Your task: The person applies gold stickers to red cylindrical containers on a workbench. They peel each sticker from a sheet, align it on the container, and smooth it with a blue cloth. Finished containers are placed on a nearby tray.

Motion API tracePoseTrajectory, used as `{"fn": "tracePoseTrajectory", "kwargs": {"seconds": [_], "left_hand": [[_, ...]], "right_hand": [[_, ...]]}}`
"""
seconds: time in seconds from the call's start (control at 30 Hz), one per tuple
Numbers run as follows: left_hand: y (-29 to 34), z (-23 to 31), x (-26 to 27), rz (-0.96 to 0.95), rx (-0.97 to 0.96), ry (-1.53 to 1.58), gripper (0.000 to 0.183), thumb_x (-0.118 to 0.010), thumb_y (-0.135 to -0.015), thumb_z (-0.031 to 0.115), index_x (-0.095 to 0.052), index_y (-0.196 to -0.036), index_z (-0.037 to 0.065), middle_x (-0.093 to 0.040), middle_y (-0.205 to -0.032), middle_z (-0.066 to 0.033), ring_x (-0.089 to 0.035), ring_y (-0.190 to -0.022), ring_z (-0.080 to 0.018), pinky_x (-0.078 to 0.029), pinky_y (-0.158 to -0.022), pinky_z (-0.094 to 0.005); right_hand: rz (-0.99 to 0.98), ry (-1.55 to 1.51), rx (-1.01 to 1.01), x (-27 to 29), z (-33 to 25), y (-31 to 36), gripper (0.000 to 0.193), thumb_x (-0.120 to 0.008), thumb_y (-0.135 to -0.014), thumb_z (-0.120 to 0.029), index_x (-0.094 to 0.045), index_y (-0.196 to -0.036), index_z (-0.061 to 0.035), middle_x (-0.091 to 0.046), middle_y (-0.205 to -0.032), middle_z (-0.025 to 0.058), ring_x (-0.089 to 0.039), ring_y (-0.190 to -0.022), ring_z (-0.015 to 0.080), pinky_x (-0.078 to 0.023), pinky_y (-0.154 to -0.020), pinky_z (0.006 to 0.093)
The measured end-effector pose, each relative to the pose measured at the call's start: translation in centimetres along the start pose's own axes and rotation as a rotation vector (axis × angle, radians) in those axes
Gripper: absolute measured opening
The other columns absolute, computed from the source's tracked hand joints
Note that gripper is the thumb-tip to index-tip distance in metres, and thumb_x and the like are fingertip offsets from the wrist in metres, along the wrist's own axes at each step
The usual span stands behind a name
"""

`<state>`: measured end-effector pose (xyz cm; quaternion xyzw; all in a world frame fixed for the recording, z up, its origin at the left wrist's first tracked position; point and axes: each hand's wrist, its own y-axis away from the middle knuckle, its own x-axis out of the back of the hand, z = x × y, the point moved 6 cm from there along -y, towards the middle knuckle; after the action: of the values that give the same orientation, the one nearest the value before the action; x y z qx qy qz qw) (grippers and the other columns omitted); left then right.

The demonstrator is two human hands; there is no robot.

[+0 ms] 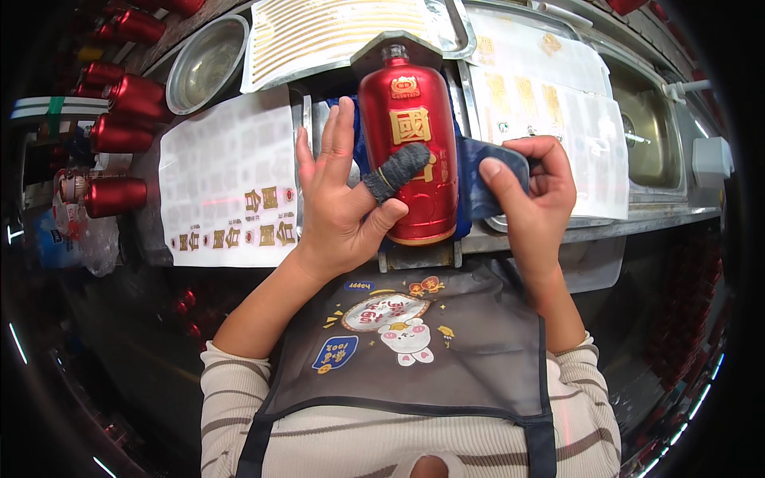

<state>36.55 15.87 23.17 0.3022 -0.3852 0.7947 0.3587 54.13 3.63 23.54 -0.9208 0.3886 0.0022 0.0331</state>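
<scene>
right hand [543,187] pinches a flat, dark-blue rectangular pad [482,191] beside the glossy red-and-gold bottle [410,131] between both hands, while the spread, empty left hand [336,205] should press evenly with its black-wrapped finger [400,169].

- Gleams glossy and smooth on bottle [410,127]
- Looks rough, matt, clothlike on finger cover [401,169]
- Shines like metal on bowl [186,76]
- Looks like smooth paper on sheet [191,171]

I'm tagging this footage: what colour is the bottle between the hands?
The bottle is red with gold markings, clearest in the head view.
</scene>
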Motion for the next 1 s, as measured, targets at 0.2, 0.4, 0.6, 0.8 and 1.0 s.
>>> {"fn": "tracePoseTrajectory", "kwargs": {"seconds": [0.2,0.4,0.6,0.8,1.0], "left_hand": [[0.7,1.9,0.1,-0.055,-0.093,-0.122,0.041,-0.054,-0.095,0.054,-0.076,-0.115,0.025,-0.020,-0.160,-0.0289,-0.020,-0.145,-0.0510,-0.002,-0.111,-0.0687],[-2.0,-0.4,1.4,0.008,-0.062,-0.107,0.039,-0.054,-0.097,0.052,-0.076,-0.114,0.023,-0.017,-0.162,-0.0269,-0.019,-0.146,-0.0504,0.001,-0.112,-0.0677],[-3.1,-2.6,1.0,-0.009,0.022,0.056,0.040,-0.053,-0.099,0.049,-0.075,-0.115,0.020,-0.015,-0.162,-0.0264,-0.018,-0.148,-0.0472,0.003,-0.113,-0.0660],[-1.7,-3.5,1.6,0.040,0.039,0.082,0.045,-0.052,-0.099,0.049,-0.076,-0.108,0.013,-0.016,-0.163,-0.0248,-0.017,-0.149,-0.0461,0.004,-0.114,-0.0644],[-6.3,-4.3,0.5,0.092,-0.035,0.090,0.039,-0.058,-0.098,0.038,-0.072,-0.101,0.001,-0.023,-0.164,-0.0120,-0.021,-0.151,-0.0359,0.005,-0.116,-0.0624]], "right_hand": [[0.046,0.056,-0.070,1.4,2.8,-0.8,0.021,-0.070,-0.087,-0.001,-0.055,-0.103,-0.0007,-0.062,-0.092,0.0034,-0.057,-0.079,0.0055,-0.047,-0.069,0.0196],[-0.073,-0.162,-0.104,-0.9,0.0,1.1,0.024,-0.070,-0.087,0.003,-0.053,-0.105,-0.0011,-0.062,-0.093,0.0035,-0.058,-0.081,0.0054,-0.049,-0.071,0.0196],[-0.095,-0.171,-0.139,-1.3,0.2,1.1,0.024,-0.069,-0.088,0.003,-0.052,-0.105,-0.0010,-0.061,-0.093,0.0035,-0.059,-0.082,0.0051,-0.048,-0.072,0.0192],[-0.099,-0.143,-0.135,-1.0,0.7,1.4,0.023,-0.067,-0.089,0.002,-0.052,-0.106,-0.0022,-0.061,-0.094,0.0035,-0.059,-0.082,0.0052,-0.049,-0.070,0.0191],[-0.139,-0.244,-0.259,-0.2,1.0,0.9,0.024,-0.065,-0.088,-0.005,-0.059,-0.111,-0.0017,-0.062,-0.097,0.0010,-0.055,-0.094,0.0066,-0.044,-0.087,0.0228]]}}
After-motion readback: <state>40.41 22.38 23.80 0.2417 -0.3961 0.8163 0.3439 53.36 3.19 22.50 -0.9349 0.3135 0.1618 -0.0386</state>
